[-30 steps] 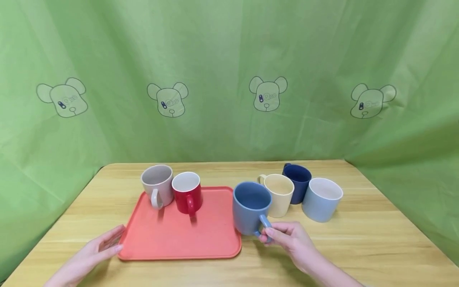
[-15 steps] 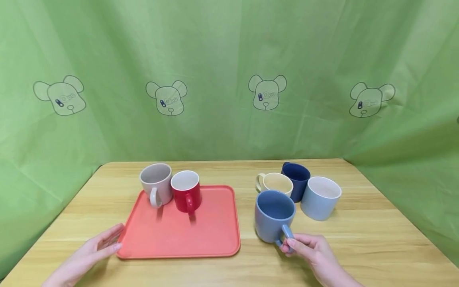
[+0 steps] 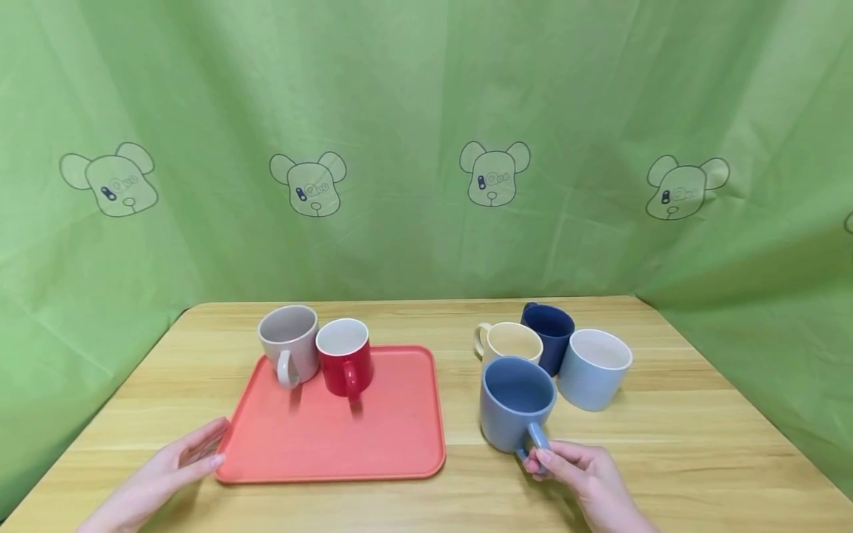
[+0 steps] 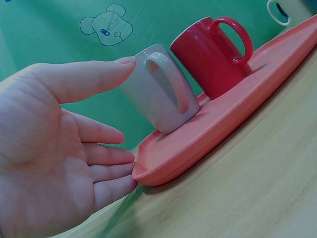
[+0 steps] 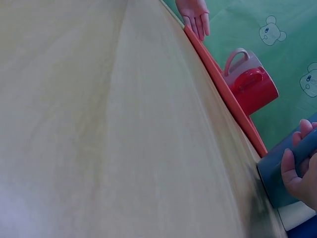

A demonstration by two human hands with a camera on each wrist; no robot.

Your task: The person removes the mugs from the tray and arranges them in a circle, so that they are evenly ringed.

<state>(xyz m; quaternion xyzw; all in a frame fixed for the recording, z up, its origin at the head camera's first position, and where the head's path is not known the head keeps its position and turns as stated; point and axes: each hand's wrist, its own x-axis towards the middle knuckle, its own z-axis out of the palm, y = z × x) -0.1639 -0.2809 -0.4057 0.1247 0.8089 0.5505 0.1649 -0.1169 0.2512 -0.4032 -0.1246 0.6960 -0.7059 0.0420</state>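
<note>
Right hand [image 3: 578,472]: grip pinching handle [image 3: 539,437] of blue mug [image 3: 506,420], shifted rightward beyond right edge of tray [image 3: 333,448], which bears only red mug [image 3: 346,371], grey mug [image 3: 301,357]. Left hand [image 3: 166,472] straight-fingered at left edge.

Wood-grain table [image 3: 706,444] bears coral tray [image 3: 333,444]; mugs [image 3: 594,379] alongside.

The place is looking like a curtained-off tabletop booth [image 3: 400,252]: green cloth [image 3: 400,81] is hanging along the far side and closing in left and right, outlined round-eared animal heads [image 3: 492,178] are repeating across it, and a wood-grain table [image 3: 720,459] is filling the space between.
</note>
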